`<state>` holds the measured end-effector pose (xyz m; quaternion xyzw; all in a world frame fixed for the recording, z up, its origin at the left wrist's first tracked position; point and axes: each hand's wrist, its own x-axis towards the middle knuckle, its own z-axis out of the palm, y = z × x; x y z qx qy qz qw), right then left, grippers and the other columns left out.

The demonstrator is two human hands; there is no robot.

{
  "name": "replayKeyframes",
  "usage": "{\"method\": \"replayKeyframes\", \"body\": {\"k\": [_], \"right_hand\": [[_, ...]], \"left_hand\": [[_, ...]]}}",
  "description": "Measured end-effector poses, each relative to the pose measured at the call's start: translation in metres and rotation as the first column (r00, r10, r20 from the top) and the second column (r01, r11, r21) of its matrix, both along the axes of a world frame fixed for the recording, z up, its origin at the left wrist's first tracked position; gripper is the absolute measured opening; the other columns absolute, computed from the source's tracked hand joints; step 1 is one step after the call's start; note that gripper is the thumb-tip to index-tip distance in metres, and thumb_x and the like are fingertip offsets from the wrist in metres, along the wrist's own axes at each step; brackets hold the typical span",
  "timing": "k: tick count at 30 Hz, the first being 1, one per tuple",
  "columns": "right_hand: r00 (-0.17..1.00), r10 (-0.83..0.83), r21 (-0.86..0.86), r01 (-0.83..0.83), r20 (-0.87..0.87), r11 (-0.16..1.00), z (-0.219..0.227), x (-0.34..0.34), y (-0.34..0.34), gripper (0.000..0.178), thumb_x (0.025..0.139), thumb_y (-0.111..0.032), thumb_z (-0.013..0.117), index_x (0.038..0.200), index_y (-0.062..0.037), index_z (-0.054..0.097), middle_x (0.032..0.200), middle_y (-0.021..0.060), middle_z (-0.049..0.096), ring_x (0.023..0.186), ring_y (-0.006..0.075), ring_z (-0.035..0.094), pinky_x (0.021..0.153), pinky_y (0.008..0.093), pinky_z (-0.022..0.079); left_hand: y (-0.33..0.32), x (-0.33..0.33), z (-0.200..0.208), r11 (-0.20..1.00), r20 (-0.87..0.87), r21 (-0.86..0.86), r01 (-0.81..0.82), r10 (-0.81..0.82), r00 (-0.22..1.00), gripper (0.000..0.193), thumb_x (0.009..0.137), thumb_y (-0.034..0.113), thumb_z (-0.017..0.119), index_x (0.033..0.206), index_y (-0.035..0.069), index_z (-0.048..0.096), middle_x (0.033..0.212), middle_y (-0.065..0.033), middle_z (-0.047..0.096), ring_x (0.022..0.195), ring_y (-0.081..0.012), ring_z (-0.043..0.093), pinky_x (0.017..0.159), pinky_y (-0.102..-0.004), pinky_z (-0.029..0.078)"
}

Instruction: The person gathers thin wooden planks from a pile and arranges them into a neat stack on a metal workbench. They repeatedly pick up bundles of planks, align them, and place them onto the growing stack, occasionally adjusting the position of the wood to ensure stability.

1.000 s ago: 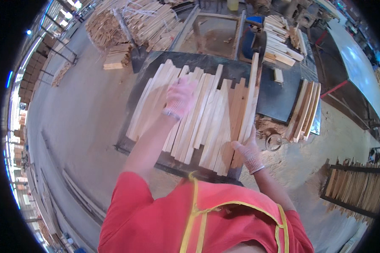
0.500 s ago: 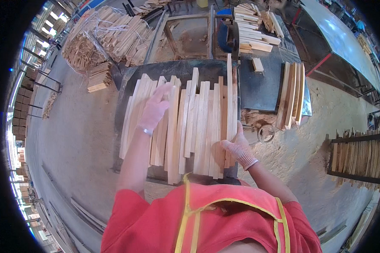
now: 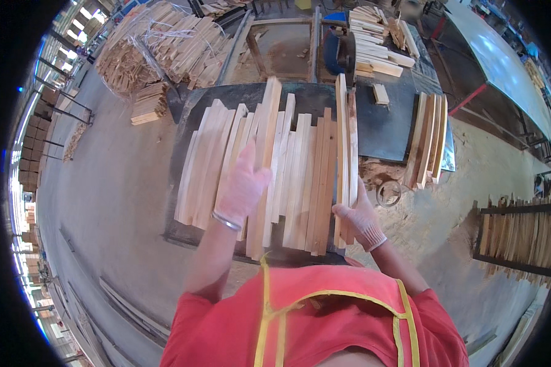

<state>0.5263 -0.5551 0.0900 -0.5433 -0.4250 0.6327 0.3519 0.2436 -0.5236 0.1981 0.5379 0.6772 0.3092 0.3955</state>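
A row of pale wooden strips (image 3: 217, 165) lies side by side on a dark metal table (image 3: 315, 92). My left hand (image 3: 245, 186), in a light glove, is closed on one wooden strip (image 3: 268, 128) in the middle of the row. That strip reaches farther out than its neighbours, and its far end looks raised. My right hand (image 3: 362, 223), also in a light knit glove, grips a pair of wooden strips (image 3: 347, 147) at the row's right end, thumb on the near side. Its other fingers are partly hidden. Darker brown strips (image 3: 319, 183) lie just left of that pair.
Large bundles of wood (image 3: 165, 49) stand at the far left. A blue-housed machine (image 3: 338, 52) is beyond the table. On the right are several upright-looking strips (image 3: 430, 134), a sawdust-covered floor (image 3: 422, 226) and a rack of wood (image 3: 520, 235).
My left hand has moved right and nearer, taking hold of a strip that now extends farther away. My right hand has shifted slightly right, drawing its strips apart from the row.
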Motion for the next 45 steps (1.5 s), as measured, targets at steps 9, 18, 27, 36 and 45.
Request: {"method": "replayKeyframes", "body": {"k": [9, 18, 27, 36, 45], "right_hand": [[0.986, 0.143, 0.073, -0.149, 0.088, 0.986, 0.006, -0.031, -0.036, 0.114, 0.085, -0.027, 0.08, 0.167, -0.0057, 0.004, 0.132, 0.0247, 0.064, 0.12, 0.0321, 0.064, 0.106, 0.0384, 0.05], [0.86, 0.29, 0.224, -0.407, 0.419, 0.885, 0.02, -0.021, -0.013, 0.113, 0.09, -0.059, 0.068, 0.16, 0.0085, 0.011, 0.117, 0.039, 0.066, 0.11, 0.0496, 0.068, 0.094, 0.0481, 0.054], [0.637, 0.441, -0.017, -0.558, 0.633, 0.83, 0.039, -0.032, 0.108, 0.079, 0.1, -0.045, 0.064, 0.156, 0.0023, 0.035, 0.105, 0.0159, 0.07, 0.094, 0.0226, 0.068, 0.08, 0.0364, 0.054], [0.883, 0.173, 0.212, -0.288, 0.436, 0.934, -0.009, 0.02, 0.029, 0.079, 0.092, -0.046, 0.067, 0.15, 0.0049, 0.048, 0.112, 0.0208, 0.074, 0.1, 0.0312, 0.072, 0.087, 0.0418, 0.055], [0.626, 0.429, -0.177, -0.424, 0.651, 0.888, 0.018, -0.017, -0.013, 0.087, 0.094, -0.055, 0.063, 0.16, -0.009, 0.03, 0.123, 0.0281, 0.07, 0.117, 0.0446, 0.067, 0.1, 0.0497, 0.052]], "left_hand": [[0.085, 0.089, -0.037, 0.996, 0.214, -0.035, -0.077, 0.083, 0.973, 0.077, 0.093, 0.037, 0.072, 0.154, -0.004, 0.046, 0.152, -0.0221, 0.053, 0.141, -0.0311, 0.051, 0.12, -0.0394, 0.038], [0.098, 0.077, -0.068, 0.987, -0.4, -0.156, 0.036, -0.097, 0.911, 0.086, 0.095, 0.064, 0.057, 0.152, 0.001, 0.048, 0.149, -0.0277, 0.053, 0.139, -0.0408, 0.052, 0.116, -0.046, 0.042], [0.082, 0.074, -0.069, 0.996, -0.251, -0.086, 0.007, -0.028, 0.968, 0.078, 0.1, 0.061, 0.051, 0.15, 0.001, 0.051, 0.146, -0.0263, 0.056, 0.135, -0.0425, 0.054, 0.114, -0.0465, 0.043], [0.016, 0.087, -0.053, 0.988, -0.482, -0.038, 0.147, -0.147, 0.863, 0.101, 0.084, 0.04, 0.078, 0.163, 0.004, 0.026, 0.131, -0.0304, 0.063, 0.119, -0.0441, 0.065, 0.105, -0.0474, 0.051], [0.149, 0.024, 0.027, 0.909, -0.68, 0.014, 0.417, -0.297, 0.671, 0.085, 0.078, 0.014, 0.076, 0.157, 0.011, 0.045, 0.147, -0.023, 0.059, 0.133, -0.0355, 0.06, 0.114, -0.039, 0.047]]}}
